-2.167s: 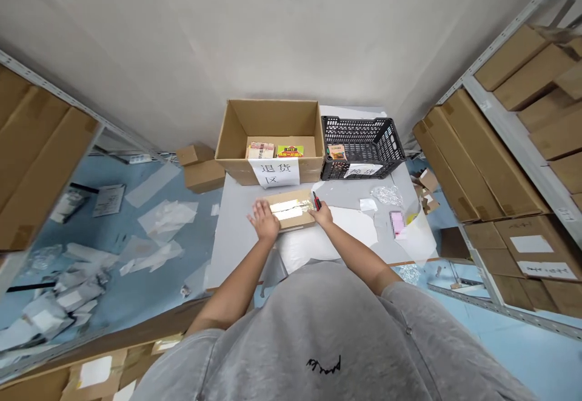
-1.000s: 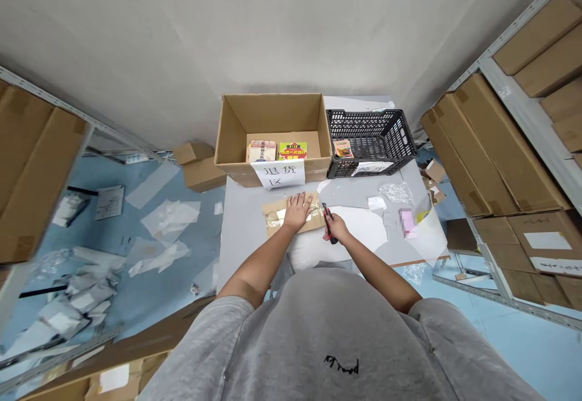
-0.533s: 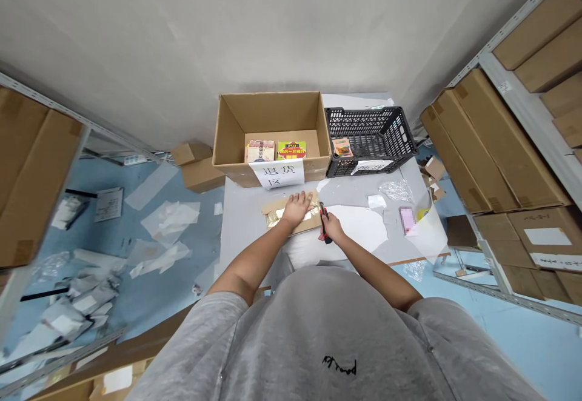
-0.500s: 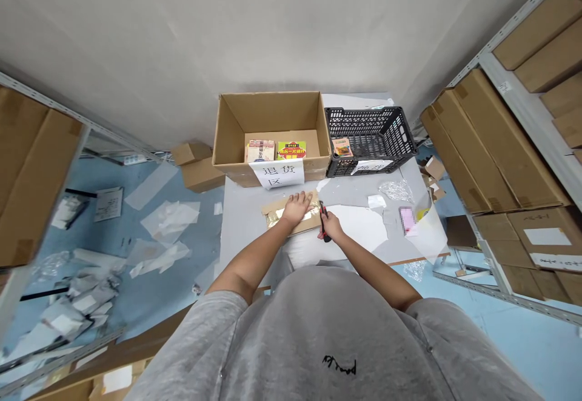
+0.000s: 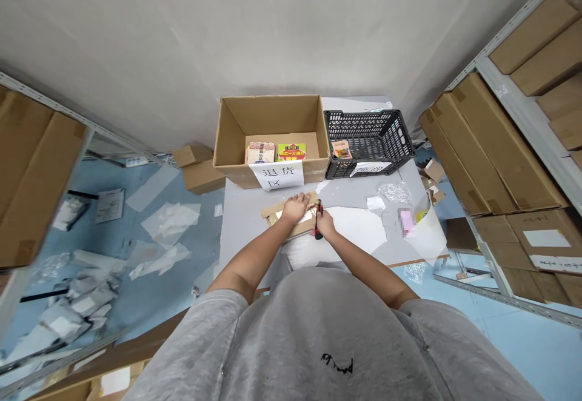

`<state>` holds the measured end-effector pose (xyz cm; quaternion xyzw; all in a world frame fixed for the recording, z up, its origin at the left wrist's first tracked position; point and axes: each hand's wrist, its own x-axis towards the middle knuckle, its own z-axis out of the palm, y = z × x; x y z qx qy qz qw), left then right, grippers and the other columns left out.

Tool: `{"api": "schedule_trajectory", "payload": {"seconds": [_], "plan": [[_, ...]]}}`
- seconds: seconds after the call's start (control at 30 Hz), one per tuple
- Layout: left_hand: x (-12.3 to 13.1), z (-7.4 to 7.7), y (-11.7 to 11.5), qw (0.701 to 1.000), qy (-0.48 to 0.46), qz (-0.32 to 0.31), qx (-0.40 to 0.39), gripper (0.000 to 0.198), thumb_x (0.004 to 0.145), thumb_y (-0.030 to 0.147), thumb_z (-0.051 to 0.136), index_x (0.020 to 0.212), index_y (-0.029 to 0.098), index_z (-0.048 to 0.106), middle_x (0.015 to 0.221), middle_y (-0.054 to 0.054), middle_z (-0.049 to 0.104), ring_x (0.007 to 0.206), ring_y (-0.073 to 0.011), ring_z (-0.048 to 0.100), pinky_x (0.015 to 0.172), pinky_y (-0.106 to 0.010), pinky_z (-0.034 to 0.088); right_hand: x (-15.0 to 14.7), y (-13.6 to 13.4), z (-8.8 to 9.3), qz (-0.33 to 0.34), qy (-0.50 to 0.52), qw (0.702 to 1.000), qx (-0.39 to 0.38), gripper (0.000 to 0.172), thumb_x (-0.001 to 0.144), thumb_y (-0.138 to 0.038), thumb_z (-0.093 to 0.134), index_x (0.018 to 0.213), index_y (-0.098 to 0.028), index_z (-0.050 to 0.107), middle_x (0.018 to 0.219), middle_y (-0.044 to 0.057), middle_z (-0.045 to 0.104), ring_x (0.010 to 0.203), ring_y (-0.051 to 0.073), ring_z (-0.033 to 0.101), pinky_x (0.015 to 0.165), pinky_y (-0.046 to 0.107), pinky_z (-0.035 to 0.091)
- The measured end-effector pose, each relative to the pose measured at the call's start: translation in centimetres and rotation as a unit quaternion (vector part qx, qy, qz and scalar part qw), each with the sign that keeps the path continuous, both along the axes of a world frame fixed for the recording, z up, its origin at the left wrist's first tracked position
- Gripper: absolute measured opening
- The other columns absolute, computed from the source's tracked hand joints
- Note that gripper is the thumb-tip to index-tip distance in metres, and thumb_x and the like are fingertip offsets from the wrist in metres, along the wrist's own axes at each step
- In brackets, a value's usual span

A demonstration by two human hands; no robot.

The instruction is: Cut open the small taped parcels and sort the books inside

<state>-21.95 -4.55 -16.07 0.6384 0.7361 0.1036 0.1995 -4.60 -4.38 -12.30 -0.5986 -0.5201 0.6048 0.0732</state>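
A flat cardboard package (image 5: 304, 228) with shiny tape over it lies at an angle on the table in front of me. My left hand (image 5: 295, 207) rests on its top, fingers spread and pressing on it. My right hand (image 5: 325, 223) is closed around a red and black box cutter (image 5: 319, 219) held at the package's right end. Whether the blade, too small to make out, touches the cardboard I cannot tell. Just behind stands an open cardboard box (image 5: 231, 174) with a handwritten paper label (image 5: 278, 175); several printed booklets or packs (image 5: 261, 152) lie inside.
A black plastic crate (image 5: 395, 162) holding a small printed pack (image 5: 341, 149) stands beside the box. Crumpled bubble wrap (image 5: 394, 192) and a pink item (image 5: 407, 223) lie on the table's right side. Shelves with cartons (image 5: 495, 146) flank me; papers (image 5: 170, 225) litter the left floor.
My right hand and the box cutter have shifted slightly left, close along the package's right end. The left hand stays on the package.
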Motion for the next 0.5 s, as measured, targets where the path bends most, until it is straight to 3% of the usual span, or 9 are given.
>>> {"api": "schedule_trajectory", "payload": {"seconds": [0.13,0.23,0.37,0.5], "plan": [[0.0,0.0,0.0,1.0,-0.001,0.009,0.007,0.062,0.113,0.063,0.047,0.156,0.023,0.066,0.141,-0.021,0.066,0.129,-0.0363,0.066,0.112,-0.045,0.048,1.5,-0.9,0.0,-0.011,0.006,0.998,-0.058,0.038,0.114,-0.054,0.047,0.133,-0.023,0.058,0.055,-0.002,0.062,0.049,0.028,0.071,0.052,0.037,0.061],[0.1,0.0,-0.4,1.0,-0.001,0.01,0.022,0.066,0.109,0.063,0.056,0.162,0.023,0.061,0.147,-0.022,0.062,0.136,-0.0386,0.06,0.119,-0.047,0.044,3.6,-0.4,0.2,-0.001,-0.002,0.998,-0.058,0.039,0.11,-0.058,0.056,0.128,-0.024,0.062,0.055,-0.002,0.063,0.046,0.026,0.069,0.05,0.035,0.059],[0.5,0.2,-1.3,0.999,0.006,-0.011,0.03,0.081,0.104,0.064,0.063,0.171,0.02,0.049,0.16,-0.024,0.056,0.15,-0.0407,0.051,0.131,-0.052,0.031,5.6,2.1,0.3,-0.028,-0.007,1.0,0.003,0.034,0.11,-0.055,0.053,0.122,-0.025,0.063,0.058,-0.004,0.062,0.048,0.022,0.067,0.05,0.029,0.056],[1.0,0.5,-2.5,0.997,-0.01,-0.026,0.07,0.099,0.096,0.071,0.071,0.172,0.014,0.045,0.17,-0.026,0.046,0.163,-0.0424,0.035,0.137,-0.056,0.017,4.4,5.5,-0.5,0.003,-0.021,0.996,0.087,0.034,0.099,-0.052,0.071,0.118,-0.025,0.063,0.074,-0.004,0.068,0.057,0.018,0.067,0.056,0.025,0.056]]}}
